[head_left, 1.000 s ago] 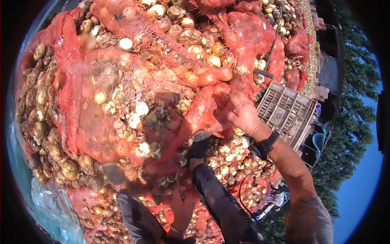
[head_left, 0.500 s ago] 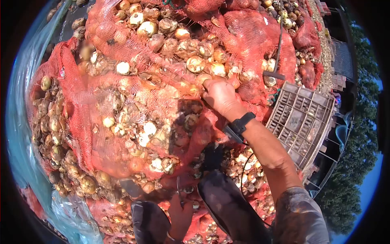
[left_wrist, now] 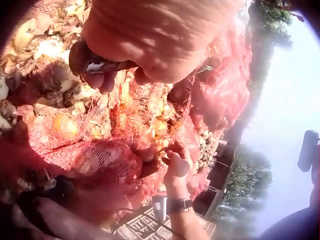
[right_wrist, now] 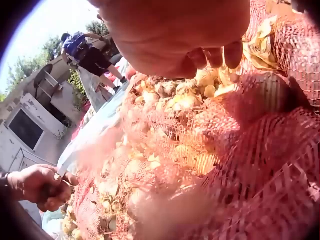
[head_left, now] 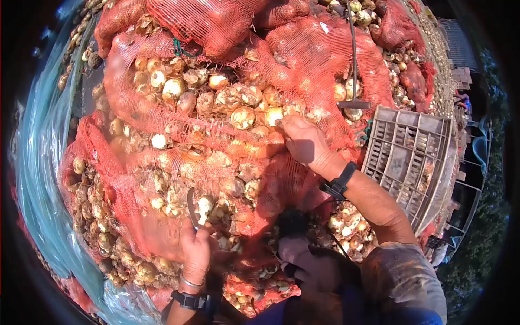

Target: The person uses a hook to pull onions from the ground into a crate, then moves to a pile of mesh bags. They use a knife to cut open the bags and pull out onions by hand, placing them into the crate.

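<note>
One curved knife (head_left: 190, 205) points toward twelve from left hand (head_left: 195, 251)'s gripping fingers; papery round onions (head_left: 242, 117) at right hand (head_left: 307, 142)'s ten, grip unclear.

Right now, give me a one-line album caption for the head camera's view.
Left hand gripping a curved knife, right hand among onions and red mesh bags, slatted crate alongside.

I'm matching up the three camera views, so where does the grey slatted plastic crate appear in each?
Head: the grey slatted plastic crate is at the right, beside the right forearm.
Left wrist: bottom edge, partly hidden by that forearm.
Right wrist: not in this picture.
Shared landmark: red mesh netting.
</note>
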